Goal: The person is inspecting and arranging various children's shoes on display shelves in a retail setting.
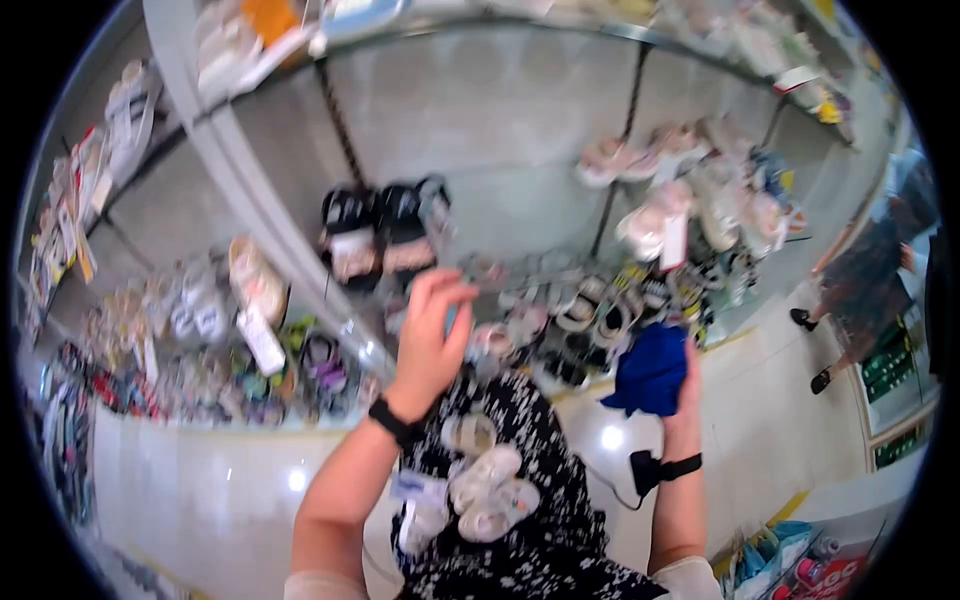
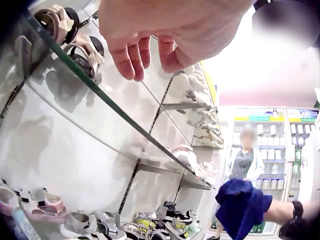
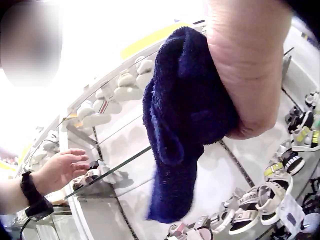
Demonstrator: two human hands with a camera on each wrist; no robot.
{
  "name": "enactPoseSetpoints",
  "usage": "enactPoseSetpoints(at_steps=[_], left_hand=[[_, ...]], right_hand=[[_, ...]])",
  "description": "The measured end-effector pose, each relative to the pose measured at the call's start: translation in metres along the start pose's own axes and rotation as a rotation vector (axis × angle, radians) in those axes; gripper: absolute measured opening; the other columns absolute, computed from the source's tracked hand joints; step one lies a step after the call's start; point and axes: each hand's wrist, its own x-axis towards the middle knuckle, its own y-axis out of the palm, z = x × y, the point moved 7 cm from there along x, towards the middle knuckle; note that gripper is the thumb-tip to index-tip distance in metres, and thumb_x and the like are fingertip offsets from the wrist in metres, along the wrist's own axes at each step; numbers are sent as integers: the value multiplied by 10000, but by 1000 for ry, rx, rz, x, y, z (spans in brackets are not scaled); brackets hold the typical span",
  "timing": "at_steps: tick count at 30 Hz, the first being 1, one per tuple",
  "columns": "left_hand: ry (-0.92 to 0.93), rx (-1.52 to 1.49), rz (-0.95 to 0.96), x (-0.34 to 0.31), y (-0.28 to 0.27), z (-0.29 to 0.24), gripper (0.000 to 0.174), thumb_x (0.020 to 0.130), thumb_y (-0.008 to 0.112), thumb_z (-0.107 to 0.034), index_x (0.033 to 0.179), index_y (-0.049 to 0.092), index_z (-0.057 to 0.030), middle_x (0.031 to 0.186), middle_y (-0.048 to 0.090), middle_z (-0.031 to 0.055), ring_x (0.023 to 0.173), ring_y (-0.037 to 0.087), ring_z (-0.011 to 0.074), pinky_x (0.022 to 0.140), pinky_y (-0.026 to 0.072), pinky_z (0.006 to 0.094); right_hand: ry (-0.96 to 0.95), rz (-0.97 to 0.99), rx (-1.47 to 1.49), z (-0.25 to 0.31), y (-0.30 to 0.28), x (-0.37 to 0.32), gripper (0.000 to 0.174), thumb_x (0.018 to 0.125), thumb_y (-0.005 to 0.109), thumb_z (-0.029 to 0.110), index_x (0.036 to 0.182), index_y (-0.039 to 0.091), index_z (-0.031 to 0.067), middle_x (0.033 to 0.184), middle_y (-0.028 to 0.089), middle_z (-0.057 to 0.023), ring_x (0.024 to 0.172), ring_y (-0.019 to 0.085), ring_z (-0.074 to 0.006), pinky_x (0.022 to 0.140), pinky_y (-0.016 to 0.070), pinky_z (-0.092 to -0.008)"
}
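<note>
My right hand (image 1: 690, 388) holds a bunched dark blue terry cloth (image 1: 650, 370), out in front of the shelves on the right. One end of the cloth (image 3: 172, 195) hangs down in the right wrist view, and its folds hide most of my fingers. My left hand (image 1: 436, 335) is raised and holds nothing, its fingers loosely bent. It is nearest to a pair of dark sandals (image 1: 405, 225) with pale bows, on a glass shelf (image 2: 107, 102). Several small white shoes (image 1: 487, 480) lie on the black-and-white patterned fabric over my lap.
Pink and white shoes (image 1: 655, 220) with tags stand on the right of the shelf. Below are rows of sandals (image 1: 600, 310), and more shoes (image 1: 200, 300) fill the left shelves. Another person (image 1: 865, 285) is at the far right, by shelves of bottles (image 2: 270, 155).
</note>
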Motion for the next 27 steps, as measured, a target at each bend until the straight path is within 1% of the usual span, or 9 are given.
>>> enactPoseSetpoints(at_steps=[3, 6, 10, 13, 16, 18, 20, 22, 27], left_hand=[[-183, -195, 96, -12, -7, 11, 161, 831, 576, 2, 990, 593, -23, 1030, 559, 112, 845, 583, 190, 729, 471, 274], [-353, -180, 318, -50, -12, 20, 98, 850, 598, -74, 925, 580, -13, 960, 573, 91, 731, 582, 189, 661, 470, 280], [-567, -30, 643, -164, -10, 65, 154, 846, 587, -117, 770, 592, 16, 1047, 579, 134, 845, 601, 300, 753, 474, 353], [-591, 75, 821, -213, -12, 53, 250, 807, 537, -66, 1051, 588, -41, 1192, 498, 187, 1134, 488, 355, 957, 409, 382], [-524, -3, 897, -212, 0, 45, 370, 803, 524, -55, 1173, 528, -62, 1245, 456, 181, 1135, 483, 354, 977, 394, 382], [-450, -45, 857, -190, 10, 39, 386, 799, 515, -73, 1184, 520, -50, 1187, 507, 174, 1099, 486, 367, 962, 399, 397], [-330, -72, 922, -188, 27, 33, 404, 805, 541, -112, 1203, 510, -43, 1180, 517, 184, 1073, 515, 381, 928, 428, 404], [-411, -189, 1258, -198, 44, 11, 496, 804, 605, -148, 1267, 465, -36, 1115, 537, 195, 1057, 544, 360, 919, 433, 402], [-344, 70, 1416, -251, 64, 1, 812, 781, 628, -161, 1441, 159, -96, 1139, 498, 236, 991, 570, 387, 793, 488, 431]], right_hand=[[-90, -99, -26, 10, -71, -9, 385, 916, 487, 356, 1131, 570, 48, 1033, 640, -121, 946, 620, -255, 913, 481, -393], [-722, -86, -1549, 15, -38, -52, 174, 930, 443, 223, 924, 545, 82, 805, 571, -31, 739, 574, -182, 690, 471, -332], [-340, -135, -726, -17, -116, -57, 93, 927, 453, 160, 868, 508, 113, 745, 517, -5, 660, 517, -144, 624, 432, -286], [-229, -187, -609, -30, -110, -71, 100, 917, 452, 132, 894, 536, 82, 766, 548, -35, 674, 540, -171, 624, 461, -310], [-180, -199, -394, -42, -97, -72, 147, 916, 435, 129, 915, 559, 50, 801, 579, -72, 711, 572, -207, 643, 488, -331], [-53, -163, -61, -55, -101, -60, 204, 932, 404, 168, 932, 568, 46, 834, 600, -92, 744, 595, -239, 688, 508, -356], [-15, 151, -51, -62, -97, -44, 231, 939, 389, 191, 958, 567, 46, 862, 610, -104, 786, 605, -257, 735, 513, -372], [-20, -30, 96, -65, -79, -46, 267, 939, 385, 256, 979, 564, 61, 895, 617, -108, 840, 608, -273, 812, 496, -421], [-5, 18, 95, -65, -56, -41, 215, 924, 379, 200, 898, 557, 81, 814, 600, -89, 755, 605, -246, 749, 509, -381]])
